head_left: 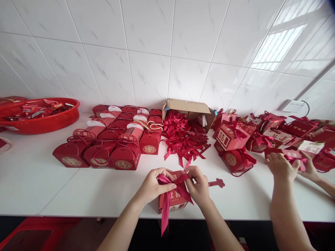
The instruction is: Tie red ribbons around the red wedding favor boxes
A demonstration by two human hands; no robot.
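Landmark: the open cardboard carton [187, 104], standing at the back of the worktop [110, 197] against the tiled wall [149, 28].
Box in hand: red gift box [175, 200], in front of the carton, near the worktop's front edge.
Lettering, box in hand: 喜 legible in pale print; the character beside it partly covered by ribbon; higher print obscured by fingers; pale panel at the base, detail too small to read.
Ribbon: dark pink satin ribbon [165, 212] across the box top, its tails draped over the front.
Left hand: left hand [151, 184], thumb and fingers clamped on the ribbon.
Right hand: right hand [198, 183], fingertips clamped on the ribbon opposite.
Lettering, finished rows: red boxes [117, 143] left of the carton; round gold emblems on their ends, 喜 on some tops, cords around several.
Lettering, right pile: ribboned boxes [232, 139] right of the carton; one bears a 囍 panel.
Ribbon stock: heap of loose ribbons [180, 136], spilling from the carton mouth towards the box in hand.
Loose item: red flower-ended strip [219, 183], front right of the carton, beside the right hand.
Co-worker: hands [282, 165] on a pink box [291, 153], well right of the carton.
Basin: red basin [56, 121] of wrapped packets [52, 105], well left of the carton; wrapper print unreadable.
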